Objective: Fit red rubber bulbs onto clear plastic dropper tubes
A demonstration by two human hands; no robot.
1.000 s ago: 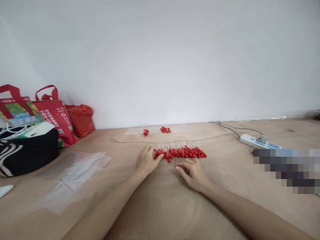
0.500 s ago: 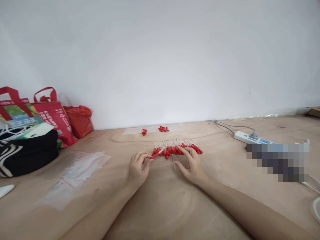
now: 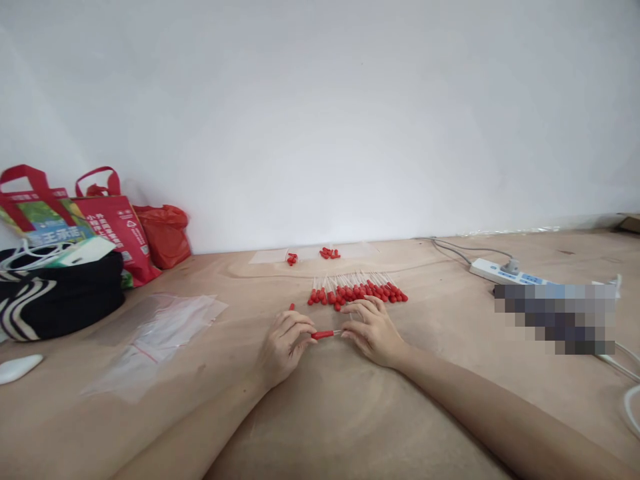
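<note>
My left hand (image 3: pixel 286 343) pinches a small red tapered cap (image 3: pixel 323 335) between thumb and forefinger. Another red tip (image 3: pixel 292 307) pokes out above its knuckles. Facing it, my right hand (image 3: pixel 373 332) has thumb and fingertips closed on a thin pale stick (image 3: pixel 337 332), whose end meets the cap's open end. How far the stick sits inside is hidden. Just beyond my hands lies a row of red-headed sticks (image 3: pixel 357 292), heads towards me and pale shafts pointing at the wall. My right fingers come close to the row's near side.
Two small heaps of red caps, a left one (image 3: pixel 291 259) and a right one (image 3: pixel 329 253), lie near clear plastic sheets (image 3: pixel 267 257) by the wall. Clear bags (image 3: pixel 163 333), a black striped bag (image 3: pixel 65 300) and red bags (image 3: pixel 163 233) are left. A power strip (image 3: pixel 485 270) lies right.
Both hands have come together in front of the row. The red cap has moved nearer to me and turned level, and my right fingers have closed on the stick, now lined up with it.
</note>
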